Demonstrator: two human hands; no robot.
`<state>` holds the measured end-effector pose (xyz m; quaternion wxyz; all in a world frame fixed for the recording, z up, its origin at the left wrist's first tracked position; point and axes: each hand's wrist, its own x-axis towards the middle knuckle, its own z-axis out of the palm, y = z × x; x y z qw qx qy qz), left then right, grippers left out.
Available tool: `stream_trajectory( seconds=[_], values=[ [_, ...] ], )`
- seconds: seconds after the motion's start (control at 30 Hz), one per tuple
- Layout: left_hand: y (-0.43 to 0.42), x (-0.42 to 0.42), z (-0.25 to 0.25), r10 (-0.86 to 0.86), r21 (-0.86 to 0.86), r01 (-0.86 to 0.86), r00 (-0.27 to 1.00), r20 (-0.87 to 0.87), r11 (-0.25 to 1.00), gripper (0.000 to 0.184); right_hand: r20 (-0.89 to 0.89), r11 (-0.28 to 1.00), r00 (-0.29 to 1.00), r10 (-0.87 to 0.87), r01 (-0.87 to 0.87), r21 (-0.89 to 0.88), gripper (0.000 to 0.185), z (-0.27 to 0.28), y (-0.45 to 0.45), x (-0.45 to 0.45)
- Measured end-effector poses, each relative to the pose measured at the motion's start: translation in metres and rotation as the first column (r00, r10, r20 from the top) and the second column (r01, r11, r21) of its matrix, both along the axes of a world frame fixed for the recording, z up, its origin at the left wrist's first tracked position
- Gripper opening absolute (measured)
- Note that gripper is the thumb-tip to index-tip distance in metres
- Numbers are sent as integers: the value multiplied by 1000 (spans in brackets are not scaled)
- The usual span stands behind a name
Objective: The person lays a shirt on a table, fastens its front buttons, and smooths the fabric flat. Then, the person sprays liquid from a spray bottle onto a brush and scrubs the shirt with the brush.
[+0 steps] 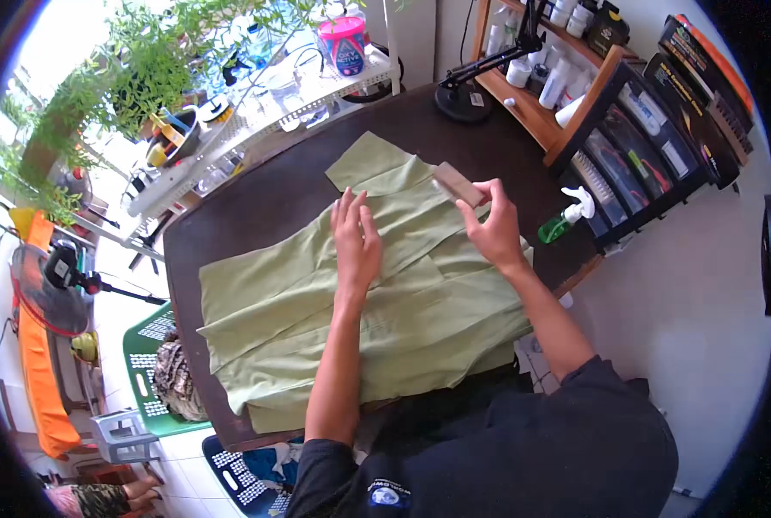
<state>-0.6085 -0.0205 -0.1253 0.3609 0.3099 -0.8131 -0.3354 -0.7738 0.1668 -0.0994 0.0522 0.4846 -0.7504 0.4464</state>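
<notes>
A light green short-sleeved shirt lies spread over the dark table, wrinkled in places, its collar end to the right. My left hand rests on the shirt near its upper edge, fingers stretched out, holding nothing. In my right hand is a brown block-shaped brush, gripped at one end between thumb and fingers. The brush is over the shirt near the collar and sleeve; whether its underside touches the cloth I cannot tell.
A green spray bottle stands at the table's right, near a drawer unit. A black lamp base sits at the back. Beyond is a white shelf with plants. A green basket and a dark basket flank the table.
</notes>
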Motion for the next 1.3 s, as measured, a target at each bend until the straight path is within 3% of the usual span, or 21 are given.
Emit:
stream_trajectory(
  seconds=[0.1,0.17,0.3,0.47,0.6,0.63,0.77,0.97,1.03,1.1,1.13,1.27,1.3],
  values=[
    [2,9,52,-33,168,77,968,-249,983,41,128,987,979,161,-161,-10,39,7,-10,5],
    [2,22,83,1,239,105,914,-406,965,40,106,987,982,158,-158,-17,38,10,-20,7],
    [4,71,155,55,202,63,848,-527,977,42,42,988,988,150,-148,-44,36,13,-55,16],
    [16,121,200,76,177,73,701,-709,981,42,-7,915,915,403,-403,15,39,4,-104,36],
    [33,167,198,141,32,-148,823,-551,989,35,235,973,944,230,-214,-90,39,-1,-142,52],
    [35,180,194,176,34,-189,812,-557,981,35,228,963,936,270,-256,-88,39,3,-150,60],
    [28,247,147,520,17,-524,839,-159,852,25,153,787,777,611,-617,-12,40,9,-156,90],
    [15,344,51,618,-61,-616,774,138,785,26,136,623,618,774,-782,13,43,6,-186,124],
    [21,350,33,611,-95,-603,779,141,792,31,285,689,667,688,-724,33,42,4,-201,139],
    [26,348,16,597,-248,-555,789,144,794,37,425,748,701,572,-659,81,41,0,-212,151],
    [27,347,11,607,-236,-569,782,141,788,37,423,738,697,579,-669,93,41,-2,-220,153],
    [31,350,-6,653,-257,-601,713,256,757,39,673,556,309,672,-811,-183,38,-20,-258,148],
    [32,351,-9,662,-243,-616,705,255,749,39,676,544,305,670,-822,-168,38,-24,-264,146]
  ],
)
